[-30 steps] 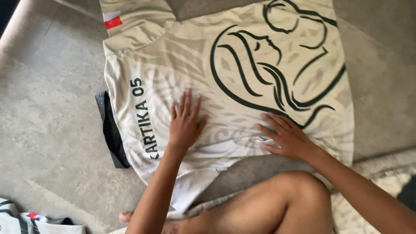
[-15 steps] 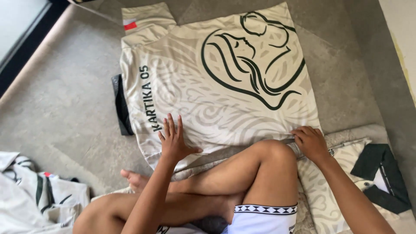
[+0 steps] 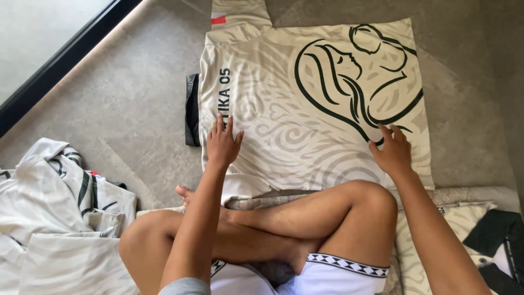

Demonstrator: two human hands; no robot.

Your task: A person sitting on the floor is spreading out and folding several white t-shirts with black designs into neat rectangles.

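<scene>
A cream patterned shirt point(image 3: 305, 125) lies spread flat on the grey floor, back side up, with a dark line drawing of a head and dark lettering near its collar edge. My left hand point(image 3: 222, 143) rests palm down on the shirt's left part, fingers spread, just below the lettering. On the right lower part, at the drawing's lower edge, my right hand point(image 3: 391, 151) presses flat. Neither hand grips anything. My crossed bare legs point(image 3: 284, 229) sit just before the shirt's near edge.
A pile of cream and dark clothes point(image 3: 54, 218) lies at the lower left. Another cream and dark garment point(image 3: 491, 240) is at the lower right. A dark collar point(image 3: 192, 109) sticks out at the shirt's left edge. A dark window frame point(image 3: 60, 60) runs across the upper left.
The view has pulled back and tilted down, so my legs and the side piles now show. My right hand moved from the shirt's near edge up onto the drawing's lower edge.
</scene>
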